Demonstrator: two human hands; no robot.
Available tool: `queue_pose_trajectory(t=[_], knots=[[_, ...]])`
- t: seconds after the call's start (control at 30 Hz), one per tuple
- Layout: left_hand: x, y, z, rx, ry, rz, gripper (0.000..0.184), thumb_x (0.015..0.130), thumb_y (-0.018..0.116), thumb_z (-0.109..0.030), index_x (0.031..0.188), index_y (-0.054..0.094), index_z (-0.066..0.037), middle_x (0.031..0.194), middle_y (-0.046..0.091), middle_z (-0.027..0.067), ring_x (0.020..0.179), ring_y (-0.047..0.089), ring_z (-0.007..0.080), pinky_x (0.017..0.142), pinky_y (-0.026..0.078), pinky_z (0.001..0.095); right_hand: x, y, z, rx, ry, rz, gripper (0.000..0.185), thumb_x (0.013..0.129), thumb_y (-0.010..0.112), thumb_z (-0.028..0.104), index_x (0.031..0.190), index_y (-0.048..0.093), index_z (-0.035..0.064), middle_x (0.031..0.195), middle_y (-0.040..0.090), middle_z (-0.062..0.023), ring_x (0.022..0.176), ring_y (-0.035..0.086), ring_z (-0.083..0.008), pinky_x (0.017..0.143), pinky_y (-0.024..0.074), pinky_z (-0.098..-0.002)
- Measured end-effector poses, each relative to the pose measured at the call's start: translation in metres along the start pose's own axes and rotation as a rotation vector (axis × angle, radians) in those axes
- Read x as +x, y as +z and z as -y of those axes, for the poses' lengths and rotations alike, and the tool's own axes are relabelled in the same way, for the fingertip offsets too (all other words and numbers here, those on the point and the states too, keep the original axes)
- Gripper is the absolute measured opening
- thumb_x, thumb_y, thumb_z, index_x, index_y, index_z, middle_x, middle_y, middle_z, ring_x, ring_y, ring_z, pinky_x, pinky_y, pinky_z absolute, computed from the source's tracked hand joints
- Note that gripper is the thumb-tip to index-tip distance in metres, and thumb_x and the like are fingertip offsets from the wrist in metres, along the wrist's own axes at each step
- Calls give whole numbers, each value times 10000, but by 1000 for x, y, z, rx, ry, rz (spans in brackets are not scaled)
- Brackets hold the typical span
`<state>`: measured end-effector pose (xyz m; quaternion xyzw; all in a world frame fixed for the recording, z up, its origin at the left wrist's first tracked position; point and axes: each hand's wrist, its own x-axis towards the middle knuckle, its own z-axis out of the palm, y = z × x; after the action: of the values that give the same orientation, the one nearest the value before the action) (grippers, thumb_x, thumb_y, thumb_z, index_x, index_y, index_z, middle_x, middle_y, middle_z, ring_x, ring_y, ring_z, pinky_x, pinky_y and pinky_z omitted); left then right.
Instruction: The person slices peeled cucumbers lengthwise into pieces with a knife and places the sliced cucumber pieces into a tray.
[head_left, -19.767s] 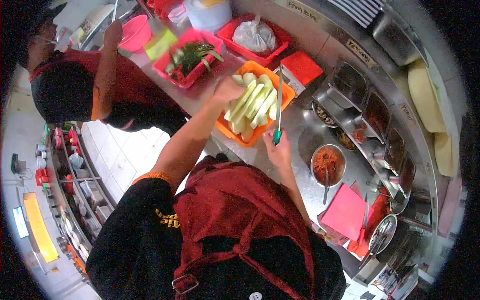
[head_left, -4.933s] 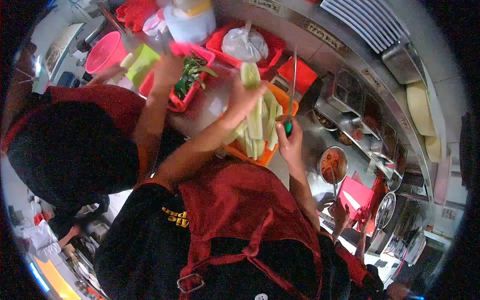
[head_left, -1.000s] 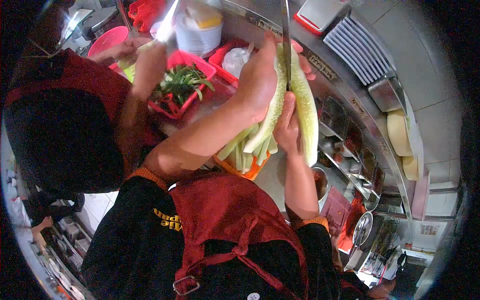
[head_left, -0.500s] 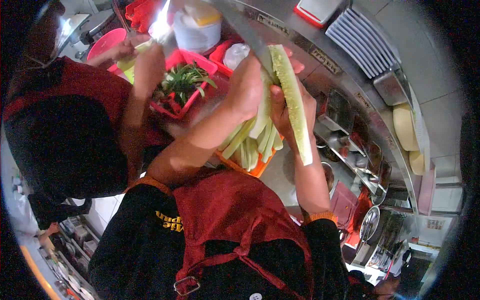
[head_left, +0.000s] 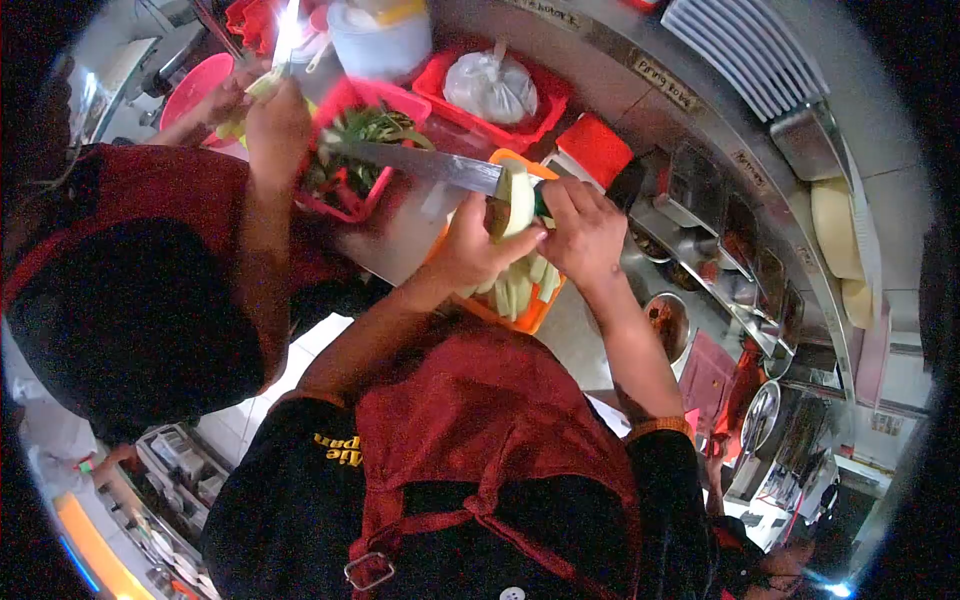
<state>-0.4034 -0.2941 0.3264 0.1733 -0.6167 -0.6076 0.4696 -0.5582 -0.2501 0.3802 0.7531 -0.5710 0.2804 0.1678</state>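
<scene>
My left hand (head_left: 478,245) is closed around a pale green cucumber piece (head_left: 518,205), held above an orange basket. My right hand (head_left: 588,235) grips the knife by its green handle, mostly hidden by the fingers. Its long blade (head_left: 430,164) points left and lies against the far side of the cucumber piece. Below both hands, the orange basket (head_left: 535,318) holds several cut cucumber strips (head_left: 512,290).
At my left, a co-worker in a black cap (head_left: 135,310) holds a blade and a pale green piece (head_left: 263,83). Pink basket (head_left: 355,212) with green leaves stands between us. A red tray (head_left: 560,100) bears a knotted plastic bag (head_left: 490,88). Metal shelving (head_left: 720,125) curves along the right.
The long cucumber length is no longer across my right hand. The knife has swung down to point left, and my hands are lower, nearer the orange basket.
</scene>
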Motion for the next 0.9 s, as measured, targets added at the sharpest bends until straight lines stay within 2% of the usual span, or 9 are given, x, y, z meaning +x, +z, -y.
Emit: queue_pose_trajectory(t=[0.1,0.27,0.37,0.43,0.47,0.7,0.77,0.83,0.9], knots=[[-3,-18,8,106,-157,57,591,767,762,-132,1254,448,-10,1094,552,64,998,551,155,900,456,335,-3,-4,-3,30,7,-33,338,632,791,246,868,604,92,861,633,-56,743,644,-260,626,528,-358],[-8,-19,5,116,-185,74,572,772,751,-147,1250,468,-8,1139,564,100,1063,555,177,914,458,342,-4,-11,-18,-33,109,-213,361,676,823,336,859,626,94,739,607,-64,657,625,-261,566,507,-360],[-12,-20,16,362,-156,22,503,791,726,-144,1212,480,-24,1053,615,90,984,607,208,859,485,348,-11,-20,-24,-61,273,-241,359,687,818,334,851,623,82,740,608,-70,646,623,-266,561,504,-358],[-9,-23,19,566,-208,4,511,791,721,-174,1207,471,-16,1067,615,163,1006,622,273,863,486,375,-26,-15,-28,-36,351,-216,365,705,813,336,864,629,64,768,629,-96,663,634,-298,580,512,-378],[-8,-26,23,648,-263,22,521,787,721,-194,1199,461,-10,1077,602,224,1026,612,353,858,486,402,-35,-8,-29,-4,409,-196,363,718,807,338,869,636,56,790,641,-114,685,642,-315,593,516,-388],[11,-8,60,938,-384,17,537,800,686,-171,1233,418,0,1101,570,256,1034,575,419,885,459,461,-96,25,-19,293,720,-62,413,790,757,365,922,649,-12,807,655,-203,732,659,-359,636,518,-396],[13,4,64,922,-190,-34,530,798,660,-139,1237,409,18,1110,548,276,1047,548,446,909,436,480,-101,24,-13,331,805,-44,432,805,736,385,927,650,-21,816,656,-214,741,662,-363,645,514,-405],[11,6,81,922,-140,24,563,779,667,-127,1251,401,28,1129,527,277,1072,511,454,938,407,487,-109,26,-12,324,826,-55,435,814,726,391,927,650,-22,809,655,-214,736,660,-362,646,511,-406],[7,9,92,1210,42,57,600,767,685,-142,1268,398,22,1163,497,261,1106,469,442,950,379,506,-117,27,-15,310,850,-71,438,823,716,397,928,650,-23,802,654,-215,731,658,-362,647,508,-407]])
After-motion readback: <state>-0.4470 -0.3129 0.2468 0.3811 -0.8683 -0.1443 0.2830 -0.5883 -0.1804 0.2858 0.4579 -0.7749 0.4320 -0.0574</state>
